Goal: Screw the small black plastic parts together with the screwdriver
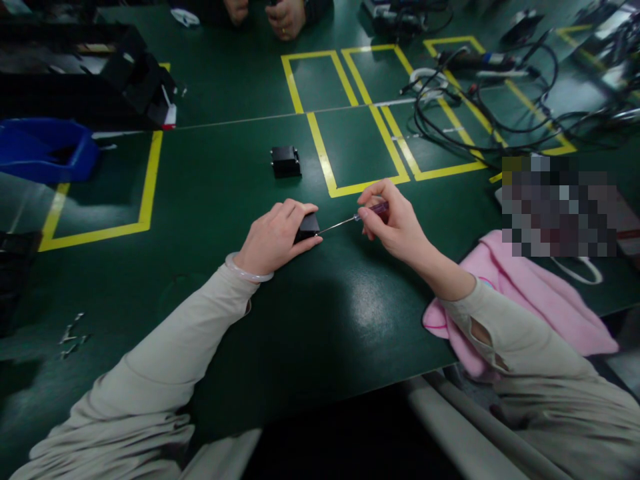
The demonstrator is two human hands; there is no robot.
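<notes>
My left hand (pixel 280 235) grips a small black box-shaped part (pixel 309 225) on the green table, its fingers over the top and the thumb along the near side. Most of that part is hidden under the hand. In my right hand (pixel 393 223) is a screwdriver (pixel 379 209) with a dark purplish handle, pinched between thumb and fingers. Its thin metal shaft lies nearly level and points left, with the tip at the right end of the black part. Just beyond my left hand stands a second black box-shaped part (pixel 285 161) with small shiny screw-like ends at its sides.
A blue bin (pixel 47 150) and black racks (pixel 85 80) stand at the left. Several small screws (pixel 73 337) lie near the left edge. Dark cables (pixel 480 127) coil at the right, beyond a pink cloth (pixel 540 293). A co-worker's hands (pixel 285 17) show across the table.
</notes>
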